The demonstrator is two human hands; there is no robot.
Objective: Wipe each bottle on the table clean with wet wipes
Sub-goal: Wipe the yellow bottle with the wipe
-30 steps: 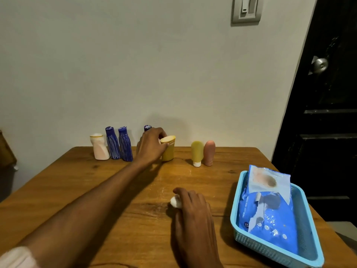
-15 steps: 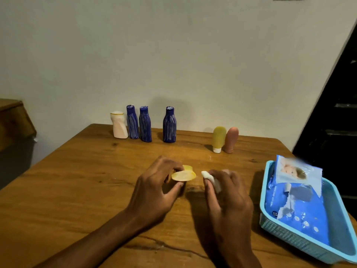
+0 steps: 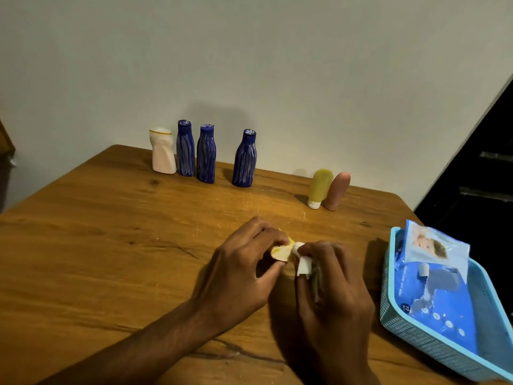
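Note:
At the middle of the wooden table (image 3: 111,245), my left hand (image 3: 238,273) grips a small yellow bottle (image 3: 280,250), most of it hidden by the fingers. My right hand (image 3: 330,290) holds a crumpled white wet wipe (image 3: 302,262) against the bottle's right side. Along the far edge stand a white bottle (image 3: 162,151), three blue bottles (image 3: 185,148) (image 3: 206,154) (image 3: 244,159), a yellow-green tube (image 3: 319,188) and a pink tube (image 3: 337,190).
A light blue plastic basket (image 3: 416,337) sits at the table's right edge and holds a blue pack of wet wipes (image 3: 433,279). A pale wall rises behind the table. A dark door fills the right side.
My left hand took the yellow bottle from the back row and brought it to the table's middle. My right hand moved up with the wipe until it touched the bottle.

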